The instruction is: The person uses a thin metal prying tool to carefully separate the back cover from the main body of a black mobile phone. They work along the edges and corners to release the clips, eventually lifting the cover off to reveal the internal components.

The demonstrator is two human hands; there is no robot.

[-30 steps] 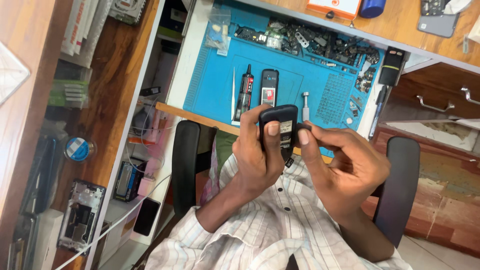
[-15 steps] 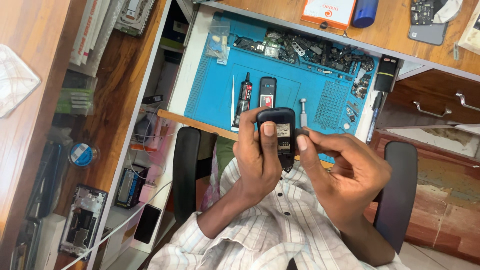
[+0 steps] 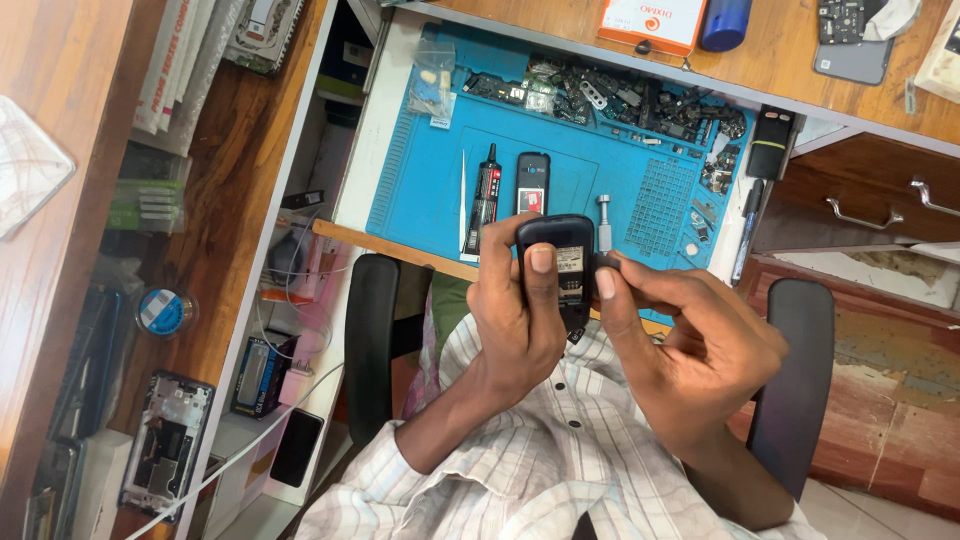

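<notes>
Head view: your left hand (image 3: 515,320) grips a small dark phone (image 3: 560,262) upright, long axis pointing away toward the bench (image 3: 430,190); your right hand (image 3: 690,340) pinches its right edge. Beyond lies a blue mat (image 3: 580,170).

Left hand (image 3: 520,320) grips a small black phone (image 3: 560,262); right hand (image 3: 690,340) touches its edge above the blue mat (image 3: 430,190) on the bench (image 3: 380,130).
</notes>
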